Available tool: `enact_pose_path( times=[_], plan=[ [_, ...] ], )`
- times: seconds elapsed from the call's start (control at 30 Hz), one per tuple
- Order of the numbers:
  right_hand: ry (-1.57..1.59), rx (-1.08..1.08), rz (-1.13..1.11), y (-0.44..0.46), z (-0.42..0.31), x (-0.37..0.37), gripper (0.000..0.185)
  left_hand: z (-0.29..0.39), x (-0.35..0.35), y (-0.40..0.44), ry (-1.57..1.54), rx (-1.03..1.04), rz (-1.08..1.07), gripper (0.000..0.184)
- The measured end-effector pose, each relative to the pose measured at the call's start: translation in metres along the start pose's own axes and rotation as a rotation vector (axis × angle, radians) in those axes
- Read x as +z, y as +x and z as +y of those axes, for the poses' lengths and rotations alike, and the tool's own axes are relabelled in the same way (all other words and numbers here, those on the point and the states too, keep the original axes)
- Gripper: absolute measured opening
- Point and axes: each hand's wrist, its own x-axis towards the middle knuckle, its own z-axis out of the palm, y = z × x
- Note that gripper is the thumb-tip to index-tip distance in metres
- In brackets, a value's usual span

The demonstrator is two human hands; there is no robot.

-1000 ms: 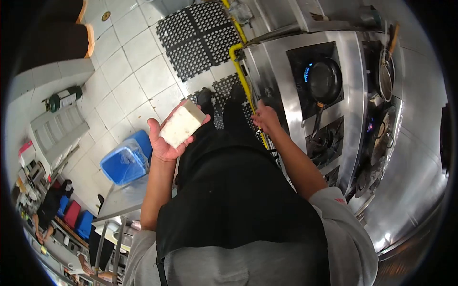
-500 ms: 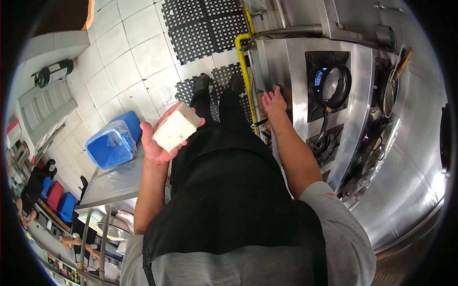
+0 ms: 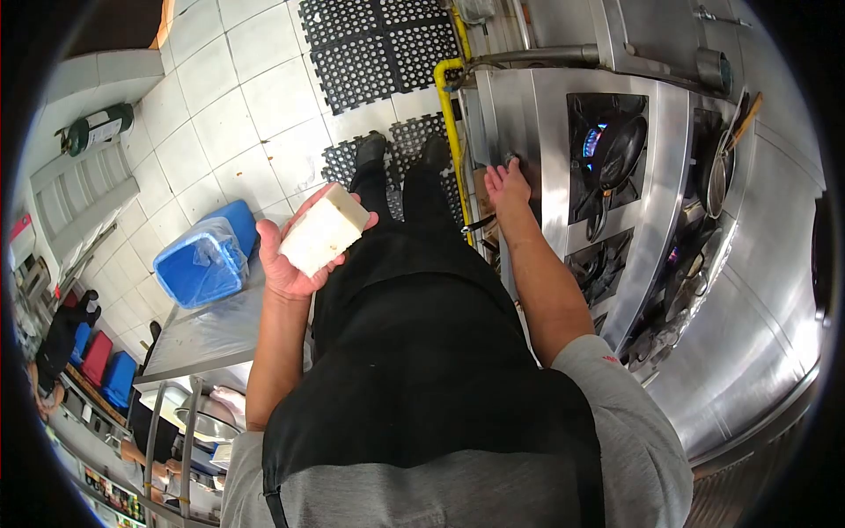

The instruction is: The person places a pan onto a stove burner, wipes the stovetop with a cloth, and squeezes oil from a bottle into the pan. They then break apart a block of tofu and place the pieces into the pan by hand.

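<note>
Left hand [image 3: 294,278]: palm up, fingers curled under and around a white block [image 3: 322,232], tips showing past its stove-side edge. Thumb stands up along the other side; whether it presses the block, cannot tell. The block is carried on the palm alone, in front of the apron [image 3: 400,334], well apart from the stove.

Right hand [image 3: 509,188]: at the stove's front panel [image 3: 518,114], nearer that panel's far corner than its near one. Fingers loosely bent, tips at what looks like a small dark knob [image 3: 513,159]; cannot tell if they grip it.

On handling, my judgement: the block looks soft, crumbly at the edges. Best borne on a broad, level palm, without squeezing. The right hand calls for small, slow turns with eyes on the blue flame [image 3: 591,141], forearm outside the front edge of the stovetop. The pan [image 3: 623,148] over that burner looks tilted; worth checking it sits firmly.

Orientation: the block's long axis runs aslant, from the heel of the palm toward the fingers. Its smooth end face points away from the body and toward the stove; the rougher broad face is uppermost. Pan handle [image 3: 600,220] points back toward the stove's near end.
</note>
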Motion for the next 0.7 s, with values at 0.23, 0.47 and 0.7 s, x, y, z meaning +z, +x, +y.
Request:
enact_pose_path(
  times=[0.23, 0.47, 0.7],
  plan=[
    [-0.018, 0.002, -0.005, -0.003, 0.0, 0.001, 0.058, -0.002, -0.001, 0.002, -0.011, -0.018, 0.001, 0.111],
    [-0.026, -0.002, -0.005, -0.006, -0.002, 0.005, 0.052, 0.0, -0.015, 0.003, -0.033, -0.061, -0.026, 0.112],
    [-0.027, -0.016, -0.013, -0.007, -0.003, 0.006, 0.053, -0.005, -0.008, 0.004, -0.022, -0.009, 0.034, 0.113]
  ],
)
